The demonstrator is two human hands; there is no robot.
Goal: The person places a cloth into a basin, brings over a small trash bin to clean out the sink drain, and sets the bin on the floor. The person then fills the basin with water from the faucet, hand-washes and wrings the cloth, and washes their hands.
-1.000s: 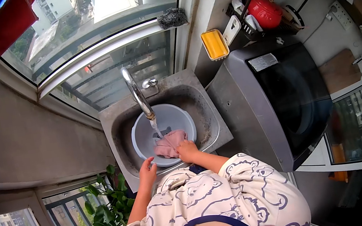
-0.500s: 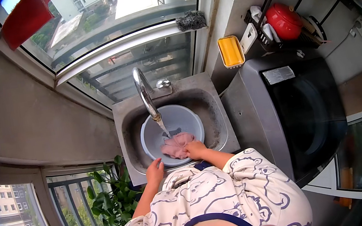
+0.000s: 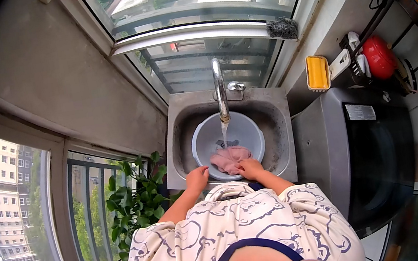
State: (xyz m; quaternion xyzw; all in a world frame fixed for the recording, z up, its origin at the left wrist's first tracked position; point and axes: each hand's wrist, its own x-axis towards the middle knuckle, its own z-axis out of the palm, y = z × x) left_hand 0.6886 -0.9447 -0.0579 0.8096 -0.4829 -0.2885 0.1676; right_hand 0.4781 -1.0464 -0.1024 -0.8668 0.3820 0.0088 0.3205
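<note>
A crumpled pink cloth (image 3: 231, 160) lies in a pale grey-blue plastic basin (image 3: 198, 146), with a smaller dark grey piece (image 3: 228, 143) showing behind it in the water. From the chrome tap (image 3: 221, 93), water runs down into the basin. My right hand (image 3: 250, 168) is closed on the near right edge of the pink cloth. At the basin's near left rim is my left hand (image 3: 197, 178), empty, its fingers loosely bent; whether it touches the rim is unclear.
The basin stands in a metal sink (image 3: 175, 160) below a window. A dark top-loading washing machine (image 3: 325, 139) is on the right, with a yellow soap bar in a dish (image 3: 317, 73) behind it. A leafy plant (image 3: 135, 199) grows at left.
The camera view has turned, so the sink appears farther right and more upright. My right hand keeps hold of the pink cloth; my left hand stays by the rim, its fingers more bent.
</note>
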